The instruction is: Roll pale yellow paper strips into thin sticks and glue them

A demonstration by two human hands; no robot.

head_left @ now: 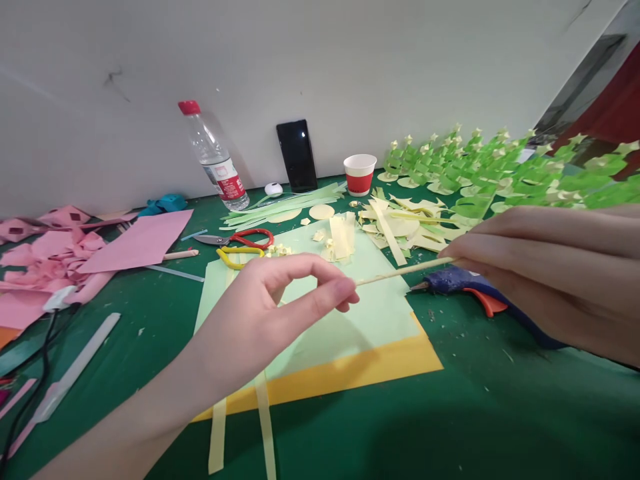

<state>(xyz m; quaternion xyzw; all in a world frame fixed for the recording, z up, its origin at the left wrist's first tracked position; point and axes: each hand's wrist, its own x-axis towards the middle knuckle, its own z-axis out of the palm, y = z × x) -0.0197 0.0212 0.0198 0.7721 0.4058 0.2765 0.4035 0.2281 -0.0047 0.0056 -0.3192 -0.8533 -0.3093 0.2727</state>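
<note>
A thin pale yellow paper strip (407, 271), seen almost edge-on, is stretched between my two hands above the paper sheets. Thumb and fingers of my left hand (295, 300) pinch its left end. My right hand (555, 267) grips the other end, its fingertips closed together. Below lie a light green sheet (320, 333) and an orange-yellow sheet (400, 363) under it. Two loose yellow strips (265, 427) hang over the near edge of the sheets. Small folded paper stars (280, 250) lie behind my left hand.
A blue glue gun (445, 281) lies under my right hand. Red-handled scissors (250, 238), a bottle (217, 160), a phone (297, 157) and a paper cup (360, 175) stand or lie behind. Green paper decorations (460, 160) fill the back right; pink paper (140, 243) lies left.
</note>
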